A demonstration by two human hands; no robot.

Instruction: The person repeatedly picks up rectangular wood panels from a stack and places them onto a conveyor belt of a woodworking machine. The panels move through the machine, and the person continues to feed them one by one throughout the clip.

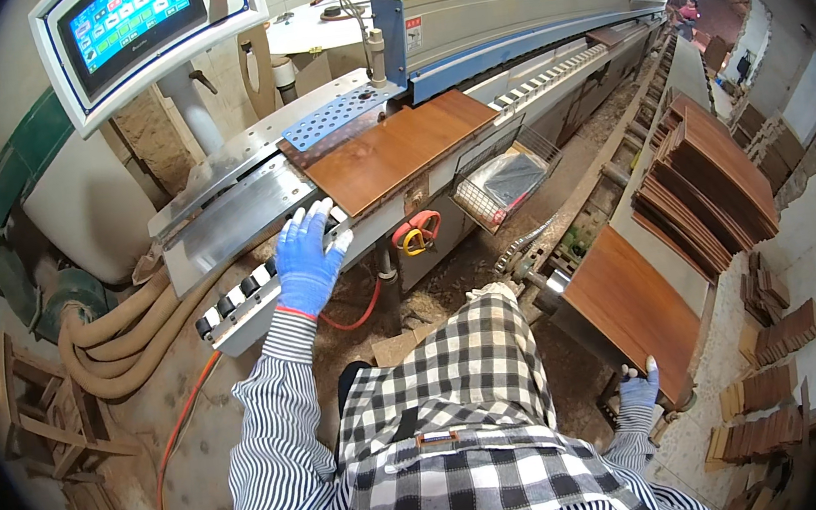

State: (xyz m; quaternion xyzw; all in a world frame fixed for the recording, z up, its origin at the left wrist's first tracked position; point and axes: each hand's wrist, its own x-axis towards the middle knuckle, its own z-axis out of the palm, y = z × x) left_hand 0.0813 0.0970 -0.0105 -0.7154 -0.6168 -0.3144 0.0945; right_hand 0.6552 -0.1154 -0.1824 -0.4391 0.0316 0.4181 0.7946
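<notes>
Here, the left hand (pixel 307 266), in a blue glove with white tips, has its fingers extended with the thumb spread away, just beside the near end of a brown board (pixel 406 149) lying flat on the machine (pixel 523 25); whether they touch, I cannot tell. The right hand (pixel 637 394), gloved too, has its digits apart at the near edge of another brown board (pixel 632 300), one tip overlapping it; whether it grips, I cannot tell. Further out, scissors (pixel 418 235) with red and yellow handles hang below the machine's edge, stacked boards (pixel 707 183) lie beyond the right-hand board, and a lit screen (pixel 136 29) stands at upper left
</notes>
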